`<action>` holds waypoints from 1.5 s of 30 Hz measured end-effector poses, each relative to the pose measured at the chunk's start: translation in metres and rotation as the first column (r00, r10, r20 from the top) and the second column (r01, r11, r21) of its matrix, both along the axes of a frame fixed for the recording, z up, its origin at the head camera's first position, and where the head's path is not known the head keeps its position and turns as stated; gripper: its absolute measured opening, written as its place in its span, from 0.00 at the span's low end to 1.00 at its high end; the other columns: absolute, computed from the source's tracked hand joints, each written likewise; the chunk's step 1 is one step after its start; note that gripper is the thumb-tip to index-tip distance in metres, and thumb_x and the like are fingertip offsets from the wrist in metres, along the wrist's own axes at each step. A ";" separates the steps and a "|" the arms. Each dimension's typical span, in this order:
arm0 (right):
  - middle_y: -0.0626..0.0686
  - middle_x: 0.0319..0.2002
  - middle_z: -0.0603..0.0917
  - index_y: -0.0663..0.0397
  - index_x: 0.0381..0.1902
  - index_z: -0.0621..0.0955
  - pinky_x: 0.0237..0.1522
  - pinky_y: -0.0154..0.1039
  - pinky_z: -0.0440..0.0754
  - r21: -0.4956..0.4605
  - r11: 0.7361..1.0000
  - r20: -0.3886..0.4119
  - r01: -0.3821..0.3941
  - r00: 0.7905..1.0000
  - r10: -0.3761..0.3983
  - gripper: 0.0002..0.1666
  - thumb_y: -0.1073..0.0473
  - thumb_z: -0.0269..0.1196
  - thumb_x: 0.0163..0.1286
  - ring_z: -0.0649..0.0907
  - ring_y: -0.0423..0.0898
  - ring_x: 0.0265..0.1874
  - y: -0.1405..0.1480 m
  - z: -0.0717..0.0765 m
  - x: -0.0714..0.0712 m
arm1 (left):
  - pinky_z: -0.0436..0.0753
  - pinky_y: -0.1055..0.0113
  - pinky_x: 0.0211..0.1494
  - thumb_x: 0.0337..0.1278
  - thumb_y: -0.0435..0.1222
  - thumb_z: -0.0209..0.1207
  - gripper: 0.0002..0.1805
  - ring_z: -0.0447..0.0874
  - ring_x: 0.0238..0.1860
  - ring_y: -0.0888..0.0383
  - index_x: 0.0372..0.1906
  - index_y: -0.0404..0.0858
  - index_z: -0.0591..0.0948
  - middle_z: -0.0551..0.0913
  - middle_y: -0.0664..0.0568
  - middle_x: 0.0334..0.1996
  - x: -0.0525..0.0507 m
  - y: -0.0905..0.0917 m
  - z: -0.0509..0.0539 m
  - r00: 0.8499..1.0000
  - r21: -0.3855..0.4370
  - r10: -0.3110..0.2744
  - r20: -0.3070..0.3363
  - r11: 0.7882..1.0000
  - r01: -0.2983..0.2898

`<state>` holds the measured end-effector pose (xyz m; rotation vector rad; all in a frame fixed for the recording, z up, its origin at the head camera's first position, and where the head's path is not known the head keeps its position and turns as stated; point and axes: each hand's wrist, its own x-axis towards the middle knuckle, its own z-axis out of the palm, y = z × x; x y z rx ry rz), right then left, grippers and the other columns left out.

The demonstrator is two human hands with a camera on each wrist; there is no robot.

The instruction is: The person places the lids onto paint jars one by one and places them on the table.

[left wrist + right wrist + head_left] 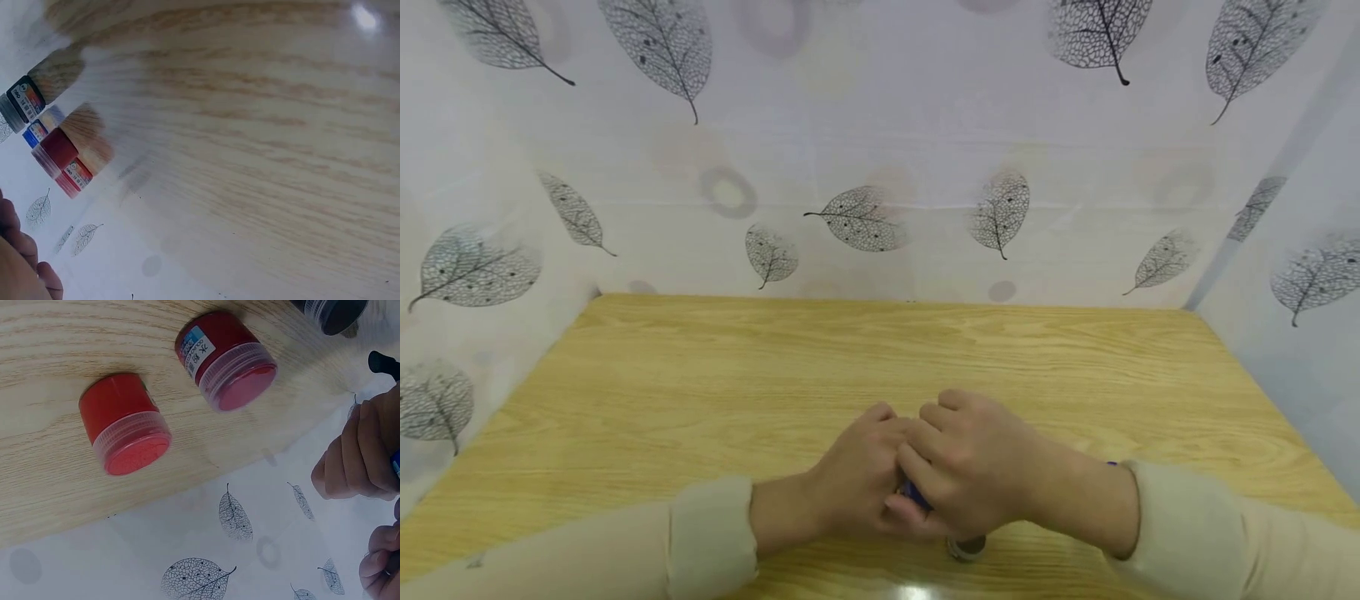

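Observation:
Both hands meet over the near middle of the table in the head view. The left hand (857,475) and the right hand (973,467) grip a blue jar (916,493) between them, mostly covered by the fingers. Right fingers are curled over its near side; the left hand wraps it from the left. A sliver of its blue label (396,464) shows at the edge of the right wrist view. Just below the right hand stands a jar with a dark top (967,547).
In the right wrist view a red paint jar (125,428), a dark red paint jar (226,359) and a black jar (331,314) stand on the wooden table (737,358). Another blue jar (35,132) shows in the left wrist view. Leaf-printed cloth (887,125) surrounds the table.

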<state>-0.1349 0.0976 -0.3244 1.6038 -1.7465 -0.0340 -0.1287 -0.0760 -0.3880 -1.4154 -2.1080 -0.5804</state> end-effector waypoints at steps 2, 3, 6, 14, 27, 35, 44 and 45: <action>0.42 0.12 0.66 0.46 0.13 0.68 0.14 0.34 0.58 -0.008 1.000 0.001 0.007 1.000 -0.007 0.29 0.43 0.39 0.74 0.62 0.40 0.09 -0.001 0.000 0.001 | 0.64 0.78 0.35 0.40 0.53 0.72 0.17 0.74 0.28 0.70 0.31 0.47 0.83 0.80 0.64 0.27 0.000 0.000 -0.001 1.000 0.037 -0.014 -0.012 0.999 0.015; 0.42 0.12 0.65 0.46 0.13 0.67 0.14 0.34 0.57 -0.013 1.000 0.006 0.009 1.000 -0.009 0.29 0.43 0.40 0.74 0.61 0.39 0.09 -0.002 0.000 0.002 | 0.63 0.78 0.34 0.40 0.53 0.72 0.18 0.74 0.27 0.70 0.31 0.47 0.83 0.81 0.64 0.27 0.000 0.000 -0.001 1.000 0.049 -0.019 -0.012 0.999 0.019; 0.42 0.12 0.65 0.46 0.13 0.67 0.15 0.33 0.55 -0.020 1.000 0.031 0.015 0.999 -0.014 0.29 0.43 0.40 0.73 0.59 0.39 0.09 -0.001 -0.002 0.001 | 0.63 0.79 0.34 0.41 0.53 0.72 0.19 0.74 0.28 0.70 0.35 0.46 0.83 0.81 0.63 0.29 0.000 0.000 -0.002 1.000 0.036 -0.009 0.002 0.999 0.009; 0.41 0.11 0.62 0.44 0.12 0.65 0.17 0.32 0.56 0.064 0.997 0.058 0.043 0.997 -0.047 0.31 0.42 0.37 0.75 0.56 0.38 0.12 0.002 -0.003 -0.009 | 0.68 0.73 0.33 0.47 0.58 0.66 0.19 0.69 0.23 0.66 0.30 0.47 0.82 0.77 0.63 0.23 -0.004 -0.007 -0.003 0.993 -0.160 0.089 -0.076 0.982 -0.100; 0.41 0.12 0.60 0.44 0.11 0.62 0.17 0.31 0.57 0.161 0.970 0.059 0.184 0.979 -0.196 0.31 0.41 0.41 0.74 0.55 0.38 0.13 0.013 0.003 -0.025 | 0.65 0.70 0.34 0.60 0.50 0.59 0.15 0.65 0.22 0.64 0.22 0.47 0.78 0.74 0.63 0.19 -0.003 -0.016 0.002 0.984 -0.181 0.162 -0.068 0.968 -0.172; 0.41 0.12 0.56 0.44 0.11 0.60 0.18 0.30 0.53 0.206 0.941 0.155 0.268 0.941 -0.302 0.31 0.41 0.66 0.59 0.52 0.37 0.14 0.027 -0.006 -0.043 | 0.69 0.69 0.35 0.61 0.48 0.61 0.13 0.70 0.23 0.65 0.23 0.48 0.79 0.76 0.63 0.20 -0.002 -0.020 0.000 0.990 -0.164 0.139 -0.018 0.976 -0.140; 0.41 0.13 0.54 0.44 0.12 0.58 0.19 0.31 0.50 0.315 0.861 0.212 0.400 0.855 -0.474 0.33 0.39 0.63 0.64 0.53 0.37 0.15 0.045 -0.019 -0.063 | 0.71 0.70 0.36 0.64 0.49 0.59 0.15 0.72 0.24 0.65 0.22 0.48 0.79 0.77 0.64 0.20 -0.001 -0.022 -0.002 0.990 -0.182 0.139 -0.025 0.973 -0.141; 0.41 0.13 0.55 0.44 0.12 0.58 0.19 0.31 0.51 0.332 0.847 0.219 0.415 0.840 -0.497 0.33 0.39 0.63 0.65 0.54 0.37 0.15 0.046 -0.021 -0.065 | 0.71 0.70 0.36 0.64 0.48 0.59 0.15 0.72 0.24 0.65 0.22 0.48 0.79 0.77 0.64 0.20 -0.001 -0.022 -0.002 0.990 -0.185 0.138 -0.024 0.973 -0.140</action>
